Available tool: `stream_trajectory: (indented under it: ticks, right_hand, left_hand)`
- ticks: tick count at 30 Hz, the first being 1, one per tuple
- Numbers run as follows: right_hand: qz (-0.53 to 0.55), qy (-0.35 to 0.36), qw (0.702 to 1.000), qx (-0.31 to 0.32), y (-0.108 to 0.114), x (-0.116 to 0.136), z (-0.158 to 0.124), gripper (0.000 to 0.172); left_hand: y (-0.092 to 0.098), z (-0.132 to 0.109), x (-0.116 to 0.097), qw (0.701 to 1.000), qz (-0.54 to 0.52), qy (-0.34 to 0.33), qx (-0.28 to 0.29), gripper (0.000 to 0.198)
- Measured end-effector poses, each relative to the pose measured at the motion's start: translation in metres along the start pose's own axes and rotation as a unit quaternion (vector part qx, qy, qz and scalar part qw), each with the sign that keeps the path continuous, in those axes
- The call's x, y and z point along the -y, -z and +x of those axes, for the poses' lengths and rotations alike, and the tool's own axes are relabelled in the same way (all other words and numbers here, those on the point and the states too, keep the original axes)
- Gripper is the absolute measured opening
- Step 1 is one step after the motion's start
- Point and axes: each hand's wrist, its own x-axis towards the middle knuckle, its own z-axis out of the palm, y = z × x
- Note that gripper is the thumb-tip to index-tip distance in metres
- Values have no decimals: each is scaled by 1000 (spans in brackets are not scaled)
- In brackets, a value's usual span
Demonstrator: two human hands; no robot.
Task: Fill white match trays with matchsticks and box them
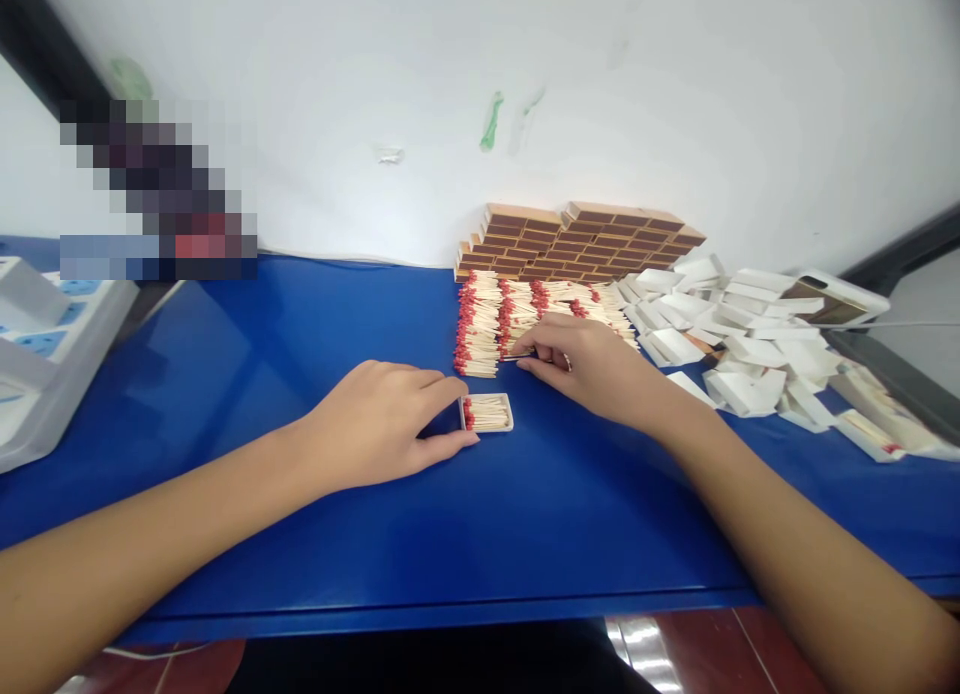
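My left hand [390, 424] rests on the blue table [315, 534], its thumb and forefinger pinching the left end of a small white tray [489, 412] filled with red-tipped matches. My right hand [592, 359] reaches to the near edge of a large heap of loose matches [510, 314], fingers curled and pinching a few sticks. Behind the heap stands a stack of brown matchbox sleeves [577, 242] against the white wall.
A pile of several empty white inner trays [742, 339] lies to the right. A white power strip [45, 354] sits at the left edge. A phone [836, 299] lies at the far right. The table's front edge runs just below my forearms.
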Motion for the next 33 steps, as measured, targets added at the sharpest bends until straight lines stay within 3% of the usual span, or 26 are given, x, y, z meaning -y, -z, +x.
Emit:
stream_trajectory:
  ticks: [33]
  right_hand:
    - [-13,-44,998,40,6,6,-1,16]
  left_hand:
    - [-1,0,1,1000,1,-2,-2,33]
